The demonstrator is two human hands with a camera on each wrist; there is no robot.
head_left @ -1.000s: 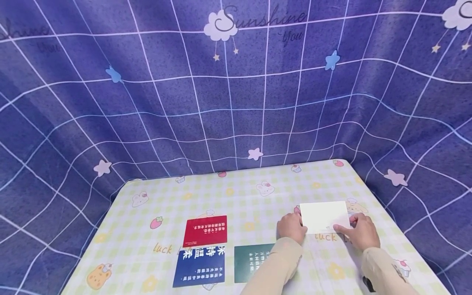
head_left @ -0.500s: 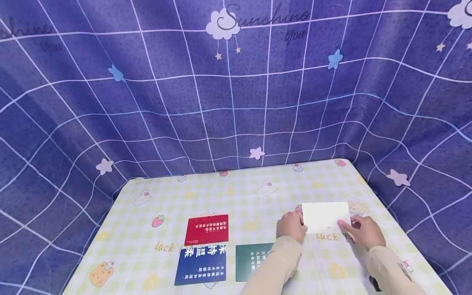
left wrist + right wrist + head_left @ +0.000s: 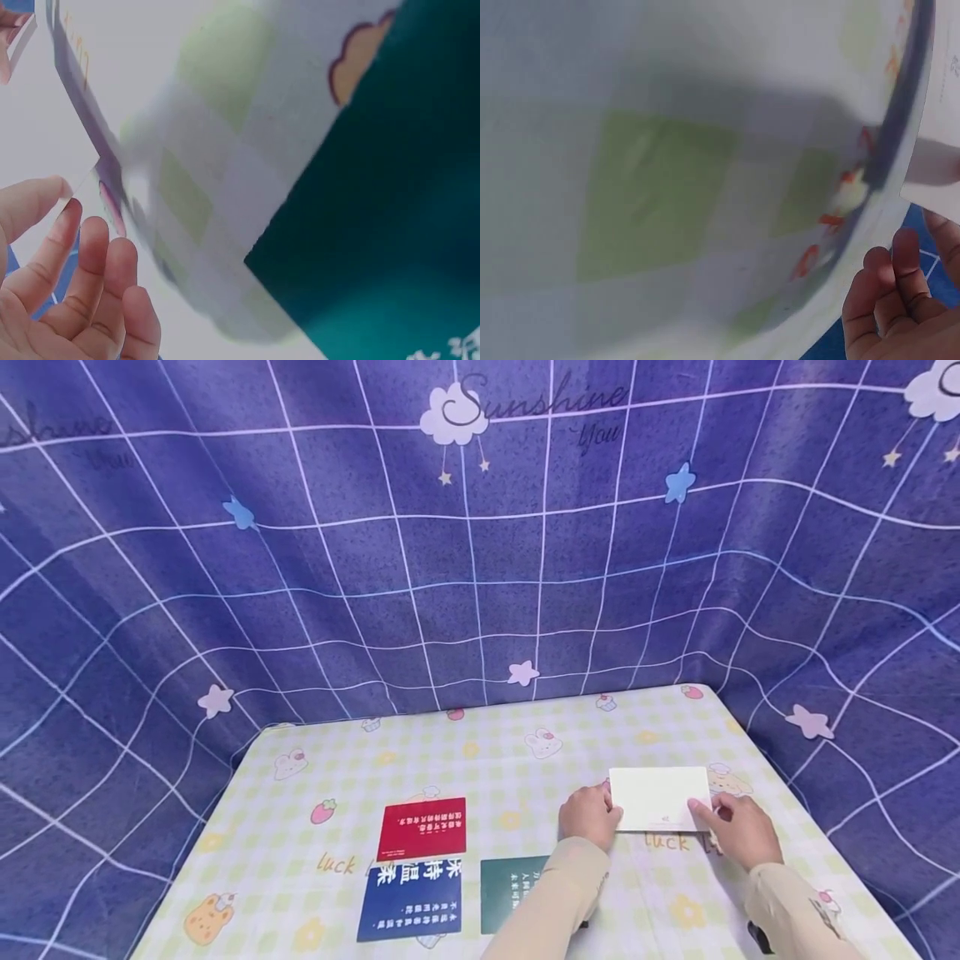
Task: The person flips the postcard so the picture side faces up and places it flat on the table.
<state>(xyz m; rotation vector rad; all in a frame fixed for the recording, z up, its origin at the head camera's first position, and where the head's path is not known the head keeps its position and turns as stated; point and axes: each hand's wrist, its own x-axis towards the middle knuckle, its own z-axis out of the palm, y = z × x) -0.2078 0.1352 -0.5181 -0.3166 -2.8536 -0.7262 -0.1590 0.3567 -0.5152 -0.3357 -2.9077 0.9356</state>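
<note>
A blank-looking white card with small faint print near its lower edge is held between both hands on the right side of the table. My left hand pinches its left edge; in the left wrist view the thumb and forefinger meet at a corner of the card, the other fingers loosely bent. At the opposite edge, my right hand has its thumb on the card's face and fingers behind. Only part of the card shows in the right wrist view, above bent fingers.
Left of the hands lie a red card, a blue card just below it, and a green card partly covered by the left sleeve. A checked cloth covers the table. A blue patterned curtain hangs around the back and sides.
My right hand has shifted slightly to the right, its thumb now closer to the white card's right edge. The card has moved only a little; the other cards lie as before.
</note>
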